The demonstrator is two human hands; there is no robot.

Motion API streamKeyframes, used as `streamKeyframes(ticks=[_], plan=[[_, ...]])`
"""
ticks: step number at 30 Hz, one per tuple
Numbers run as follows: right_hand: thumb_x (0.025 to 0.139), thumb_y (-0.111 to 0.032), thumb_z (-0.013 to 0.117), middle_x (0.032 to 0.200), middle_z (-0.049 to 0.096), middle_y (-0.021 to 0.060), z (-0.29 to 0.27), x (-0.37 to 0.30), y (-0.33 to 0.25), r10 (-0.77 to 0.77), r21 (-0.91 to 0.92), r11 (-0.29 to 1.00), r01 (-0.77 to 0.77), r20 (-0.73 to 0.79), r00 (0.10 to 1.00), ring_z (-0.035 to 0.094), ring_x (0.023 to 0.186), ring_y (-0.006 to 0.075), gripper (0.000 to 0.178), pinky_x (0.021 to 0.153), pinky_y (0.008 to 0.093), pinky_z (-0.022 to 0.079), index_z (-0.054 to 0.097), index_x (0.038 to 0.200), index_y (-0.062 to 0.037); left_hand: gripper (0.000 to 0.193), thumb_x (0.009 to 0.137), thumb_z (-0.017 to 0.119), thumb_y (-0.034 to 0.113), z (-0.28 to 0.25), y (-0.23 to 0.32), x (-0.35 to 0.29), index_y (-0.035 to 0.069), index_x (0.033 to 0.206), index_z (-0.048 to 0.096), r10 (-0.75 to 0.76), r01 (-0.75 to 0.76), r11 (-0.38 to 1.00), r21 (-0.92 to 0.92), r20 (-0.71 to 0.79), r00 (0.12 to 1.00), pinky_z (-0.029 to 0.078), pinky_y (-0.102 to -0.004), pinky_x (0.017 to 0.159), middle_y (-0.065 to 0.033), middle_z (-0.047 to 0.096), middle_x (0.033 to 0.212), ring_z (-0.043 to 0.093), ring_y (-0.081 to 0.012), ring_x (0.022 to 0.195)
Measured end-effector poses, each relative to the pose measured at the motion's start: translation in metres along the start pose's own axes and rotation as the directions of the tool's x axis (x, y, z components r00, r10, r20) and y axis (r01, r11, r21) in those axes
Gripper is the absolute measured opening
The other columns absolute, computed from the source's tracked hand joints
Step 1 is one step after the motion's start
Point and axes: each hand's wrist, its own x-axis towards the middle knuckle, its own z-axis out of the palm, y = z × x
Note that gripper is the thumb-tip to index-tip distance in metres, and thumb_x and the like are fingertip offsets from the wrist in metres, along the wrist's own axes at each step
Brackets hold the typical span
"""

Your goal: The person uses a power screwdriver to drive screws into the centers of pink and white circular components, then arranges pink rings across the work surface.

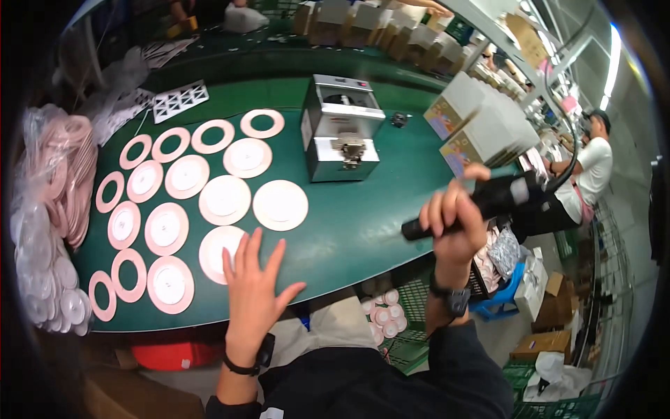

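My left hand (252, 293) is open, fingers spread, its fingertips over the right part of a pink-rimmed disc with a white centre (213, 255) on the green table (335, 244). Whether they press on it I cannot tell. Raised above the table's right side, my right hand (457, 227) is closed around a black corded electric screwdriver (506, 195), whose tip points left. Several more pink-and-white discs (280, 205) lie in rows left of my hands, with bare pink rings (262, 123) along the far and left edges. A silver box-shaped screw feeder (342, 164) stands behind them.
Bagged pink rings (70, 174) and clear discs (49, 279) crowd the left edge. White boxes (488, 126) stand at the right. A green crate (415, 307) with finished-looking discs sits below the table's front edge. A co-worker (590, 153) sits at far right.
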Motion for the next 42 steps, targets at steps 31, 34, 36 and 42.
streamKeyframes(ticks=[31,34,36,42], plan=[[0.089,-0.001,0.056,0.064,0.045,0.0046,0.039,0.050,0.097,0.135,-0.139,0.986,-0.097,0.300,0.944,0.043,0.044,0.0141,0.029,0.048,0.0335,0.044,0.040,0.113,-0.0025,0.066,0.079,0.075,0.051,0.021,0.012,0.019,0.017,0.135,0.062,0.068,-0.056,0.994,-0.099,0.128,0.989,0.027,-0.0557,0.117,-0.0254,0.035,0.156,0.034,-0.0452,0.143],[0.088,0.001,0.057,0.065,0.047,0.0055,0.039,0.049,0.102,0.238,-0.247,0.955,-0.167,0.299,0.924,0.044,0.045,0.0142,0.030,0.048,0.0337,0.045,0.040,0.113,-0.0019,0.066,0.079,0.075,0.050,0.020,0.011,0.019,0.018,0.135,0.062,0.069,-0.055,0.993,-0.103,0.137,0.988,0.027,-0.0556,0.117,-0.0255,0.034,0.156,0.034,-0.0453,0.143],[0.088,0.000,0.057,0.065,0.048,0.0058,0.040,0.051,0.104,0.236,-0.247,0.955,-0.166,0.292,0.927,0.044,0.045,0.0143,0.031,0.048,0.0337,0.045,0.040,0.114,-0.0016,0.065,0.080,0.075,0.050,0.020,0.010,0.020,0.018,0.135,0.062,0.060,-0.046,0.994,-0.101,0.143,0.988,0.027,-0.0555,0.117,-0.0255,0.034,0.157,0.034,-0.0453,0.143],[0.088,-0.001,0.057,0.066,0.049,0.0063,0.036,0.051,0.104,0.194,-0.215,0.968,-0.131,0.302,0.933,0.045,0.045,0.0143,0.034,0.049,0.0341,0.045,0.040,0.117,0.0000,0.065,0.080,0.074,0.051,0.022,0.009,0.018,0.018,0.135,0.062,0.060,-0.045,0.993,-0.108,0.149,0.987,0.027,-0.0551,0.117,-0.0254,0.034,0.157,0.034,-0.0450,0.143]])
